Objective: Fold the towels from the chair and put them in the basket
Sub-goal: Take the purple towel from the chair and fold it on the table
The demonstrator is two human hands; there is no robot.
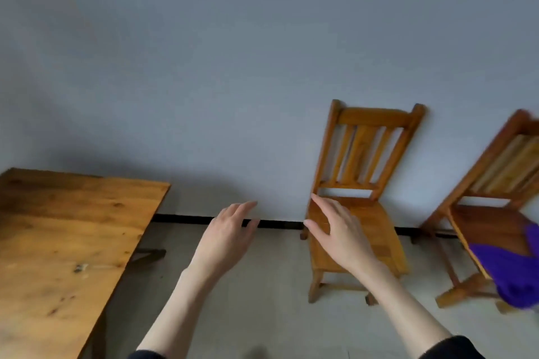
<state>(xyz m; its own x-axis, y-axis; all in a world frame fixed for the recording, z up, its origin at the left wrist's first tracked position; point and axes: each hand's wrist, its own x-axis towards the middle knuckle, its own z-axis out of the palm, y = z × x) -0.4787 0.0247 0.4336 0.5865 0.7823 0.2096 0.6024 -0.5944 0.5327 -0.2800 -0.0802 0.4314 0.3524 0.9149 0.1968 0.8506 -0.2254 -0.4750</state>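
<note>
A purple towel [509, 271] hangs over the front of a wooden chair [493, 172] at the right edge of the head view, partly cut off by the frame. My left hand [229, 232] is held out over the floor, fingers apart, holding nothing. My right hand [338, 230] is also held out with fingers spread and nothing in it, in front of the seat of a second, bare wooden chair [367, 137]. Both hands are well left of the towel. No basket is in view.
A wooden table [58, 242] fills the lower left, its near corner close to my left forearm. Both chairs stand against a pale wall with a dark baseboard [186, 218]. Grey floor [262, 300] lies between the table and the chairs.
</note>
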